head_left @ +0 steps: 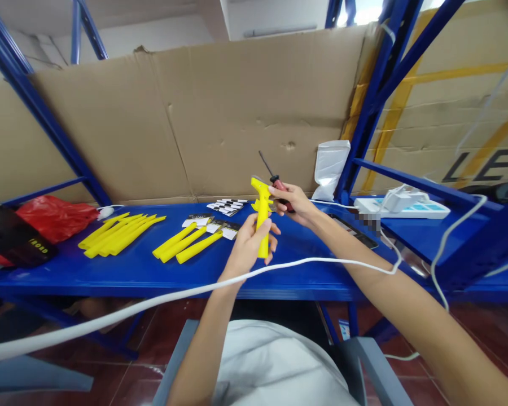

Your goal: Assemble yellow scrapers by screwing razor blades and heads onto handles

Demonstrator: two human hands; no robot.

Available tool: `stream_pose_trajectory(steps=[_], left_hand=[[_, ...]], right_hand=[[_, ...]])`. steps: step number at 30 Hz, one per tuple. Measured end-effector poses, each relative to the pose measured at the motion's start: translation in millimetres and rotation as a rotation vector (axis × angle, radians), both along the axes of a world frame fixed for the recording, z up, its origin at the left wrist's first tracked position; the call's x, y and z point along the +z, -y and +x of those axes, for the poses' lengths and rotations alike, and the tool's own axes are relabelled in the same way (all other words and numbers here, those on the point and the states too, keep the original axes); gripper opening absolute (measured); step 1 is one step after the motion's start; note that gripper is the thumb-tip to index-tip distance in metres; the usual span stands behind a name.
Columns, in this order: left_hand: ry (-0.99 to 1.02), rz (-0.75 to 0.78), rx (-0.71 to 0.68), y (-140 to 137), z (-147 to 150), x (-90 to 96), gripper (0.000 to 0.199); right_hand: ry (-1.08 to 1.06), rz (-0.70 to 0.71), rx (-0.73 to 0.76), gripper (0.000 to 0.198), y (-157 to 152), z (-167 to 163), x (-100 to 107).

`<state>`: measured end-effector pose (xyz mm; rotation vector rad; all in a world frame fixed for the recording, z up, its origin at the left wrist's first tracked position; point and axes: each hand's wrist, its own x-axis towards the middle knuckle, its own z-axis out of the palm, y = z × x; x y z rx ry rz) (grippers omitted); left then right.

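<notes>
My left hand (pixel 246 243) is wrapped round the handle of a yellow scraper-like tool (pixel 261 194), held upright above the blue table with its wider head at the top. My right hand (pixel 297 203) grips a screwdriver (pixel 278 183) with a red and black handle, its thin shaft pointing up and to the left. The right fingertips are close to the head of the yellow tool; whether they touch it I cannot tell. Just behind my left hand lie a few yellow handles (pixel 190 243) with black-and-white cards (pixel 223 226) at their far ends.
Several yellow handles (pixel 118 237) lie at the left, near a red plastic bag (pixel 57 217) and a black bag (pixel 17 239). More printed cards (pixel 228 206) lie behind. A phone (pixel 355 232) and a power strip (pixel 432 210) are right. A white cable (pixel 152 303) crosses the foreground.
</notes>
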<state>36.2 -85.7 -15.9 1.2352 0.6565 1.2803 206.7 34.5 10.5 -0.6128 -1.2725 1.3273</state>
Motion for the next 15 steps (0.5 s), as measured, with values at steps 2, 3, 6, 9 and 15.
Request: stream_pose_trajectory(steps=[2,3,6,9,15], left_hand=[[-0.311,0.208,0.065,-11,-6,21.3,0.042],[-0.454,0.317,0.12,-18,-10,32.9,0.039],[-0.737,0.558,0.252,-53,-25,65.9,0.038],[-1.034,0.536,0.437,-108,-42,85.4,0.041],[-1.413,0.287,0.427,-207,-70,67.3,0.032]], right_hand=[[-0.054,0.009,-0.046,0.067,-4,7,6],[-0.088,0.019,-0.079,0.066,-6,11,9],[-0.19,0.051,-0.199,0.062,-12,21,15],[-0.257,0.057,-0.303,0.058,-18,29,16],[-0.305,0.016,-0.431,0.06,-32,37,7]])
